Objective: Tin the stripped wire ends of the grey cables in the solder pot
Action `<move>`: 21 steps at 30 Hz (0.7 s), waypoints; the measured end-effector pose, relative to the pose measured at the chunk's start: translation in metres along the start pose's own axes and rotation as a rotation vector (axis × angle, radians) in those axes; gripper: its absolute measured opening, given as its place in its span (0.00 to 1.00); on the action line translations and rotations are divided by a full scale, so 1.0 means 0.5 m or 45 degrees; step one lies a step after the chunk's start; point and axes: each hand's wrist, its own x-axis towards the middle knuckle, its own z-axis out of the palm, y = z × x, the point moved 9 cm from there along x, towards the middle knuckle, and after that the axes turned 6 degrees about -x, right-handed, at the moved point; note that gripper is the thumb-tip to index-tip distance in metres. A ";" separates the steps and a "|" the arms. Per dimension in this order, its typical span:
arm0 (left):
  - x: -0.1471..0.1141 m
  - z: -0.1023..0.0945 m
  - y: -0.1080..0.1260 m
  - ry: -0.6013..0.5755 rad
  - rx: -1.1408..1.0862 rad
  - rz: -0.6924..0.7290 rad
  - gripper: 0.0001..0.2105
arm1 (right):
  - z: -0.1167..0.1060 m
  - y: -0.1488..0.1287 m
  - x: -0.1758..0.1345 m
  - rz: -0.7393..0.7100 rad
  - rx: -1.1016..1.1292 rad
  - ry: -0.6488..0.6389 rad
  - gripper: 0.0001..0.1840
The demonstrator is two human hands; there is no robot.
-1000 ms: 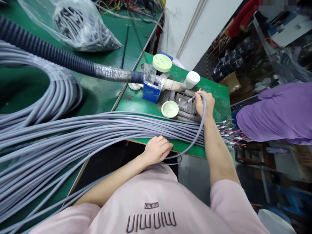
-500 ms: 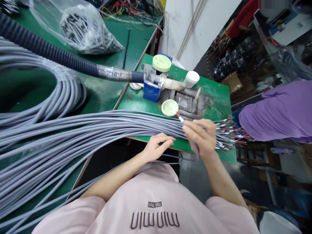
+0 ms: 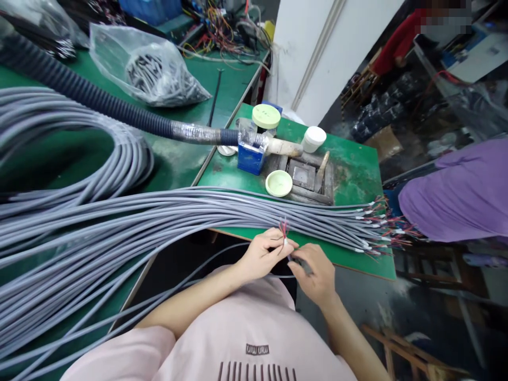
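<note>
Left hand and right hand are close together: the left pinches a cable end, red and dark wires fanning upward; whether the right grips too is hard to tell. Just beyond, grey cables lie bundled across a green table, then a pale green dish, then a white tub

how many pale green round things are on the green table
2: the dish just beyond the grey cables, and the lid behind the blue box. More could be hidden.
</note>
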 end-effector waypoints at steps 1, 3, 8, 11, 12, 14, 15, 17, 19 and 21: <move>0.000 0.004 0.004 -0.007 0.049 0.025 0.16 | 0.010 0.007 -0.004 0.059 0.011 -0.011 0.02; -0.001 0.009 0.002 -0.007 0.106 0.029 0.17 | 0.029 0.017 -0.010 0.150 0.022 -0.030 0.05; -0.004 0.011 -0.018 0.004 0.041 -0.028 0.19 | 0.060 0.015 -0.016 0.176 0.133 -0.122 0.07; -0.005 0.002 -0.027 0.049 -0.037 -0.084 0.18 | 0.057 0.011 -0.017 0.165 0.096 -0.120 0.10; -0.005 -0.002 -0.030 0.072 -0.061 -0.110 0.19 | 0.055 0.009 -0.017 0.161 0.071 -0.119 0.12; -0.006 -0.007 -0.035 0.098 -0.107 -0.160 0.20 | 0.054 0.006 -0.018 0.154 0.037 -0.122 0.13; -0.006 -0.009 -0.037 0.105 -0.128 -0.177 0.21 | 0.055 0.004 -0.018 0.152 0.031 -0.124 0.14; -0.007 -0.011 -0.039 0.112 -0.154 -0.194 0.22 | 0.056 0.001 -0.019 0.143 0.037 -0.125 0.14; -0.009 -0.013 -0.040 0.117 -0.175 -0.205 0.22 | 0.058 -0.001 -0.019 0.133 0.050 -0.126 0.14; -0.010 -0.014 -0.042 0.122 -0.199 -0.210 0.23 | 0.060 -0.002 -0.019 0.122 0.065 -0.130 0.13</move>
